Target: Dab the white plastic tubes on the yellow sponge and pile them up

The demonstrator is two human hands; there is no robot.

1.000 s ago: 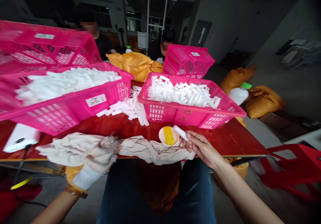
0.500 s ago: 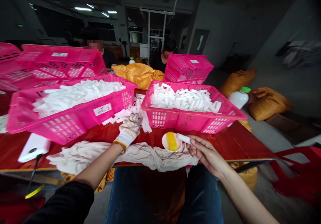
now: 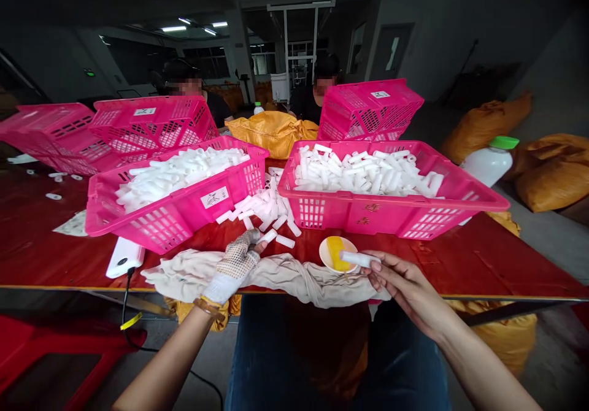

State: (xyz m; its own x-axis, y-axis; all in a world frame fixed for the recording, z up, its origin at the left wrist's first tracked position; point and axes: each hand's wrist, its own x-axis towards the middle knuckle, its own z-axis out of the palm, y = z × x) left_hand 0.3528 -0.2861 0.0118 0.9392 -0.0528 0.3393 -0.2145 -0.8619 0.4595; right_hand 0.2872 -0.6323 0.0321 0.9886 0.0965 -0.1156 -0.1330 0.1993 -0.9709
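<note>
My left hand [image 3: 239, 257], in a dotted white glove with a bare thumb showing, pinches a short white plastic tube [image 3: 267, 237] in front of a loose pile of the same tubes [image 3: 264, 205]. Between the thumb and fingers of my bare right hand [image 3: 400, 279] is another white tube [image 3: 356, 258], pointing left. Its far end overlaps a small round dish [image 3: 326, 253] holding a yellow block [image 3: 337, 251]; whether they touch I cannot tell. A crumpled pale cloth [image 3: 304, 282] lies along the table edge below both hands.
Pink baskets full of tubes stand left [image 3: 161, 221] and right [image 3: 350, 208] on the red table [image 3: 497, 257]. Behind are tilted pink baskets [image 3: 372, 110], a yellow sack [image 3: 271, 130] and two people. A white power bank [image 3: 124, 257] and a green-capped bottle [image 3: 490, 159] flank them.
My left hand has drawn back from the pile toward me with a tube in its fingers. My right hand still holds its tube by the dish. The whole view has shifted to the left.
</note>
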